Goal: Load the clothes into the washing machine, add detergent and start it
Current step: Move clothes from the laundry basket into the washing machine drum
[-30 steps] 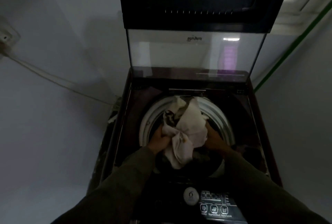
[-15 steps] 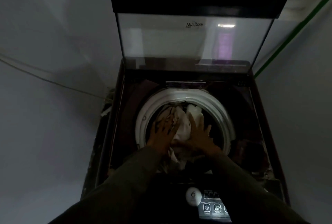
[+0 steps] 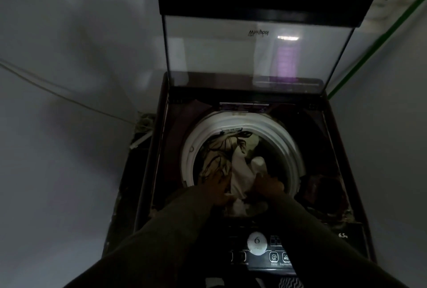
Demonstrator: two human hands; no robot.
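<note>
Left hand [image 3: 219,189], right hand [image 3: 269,184] lower, clothes [image 3: 240,170] pale, crumpled

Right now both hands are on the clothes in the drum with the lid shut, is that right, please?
No: the head view shows the lid raised open; left hand and right hand are on the clothes in the drum.

carrier: washing machine [image 3: 323,149] — lid [image 3: 254,56] raised | drum [image 3: 249,123]: pale clothes [image 3: 240,170] heaped inside
</note>
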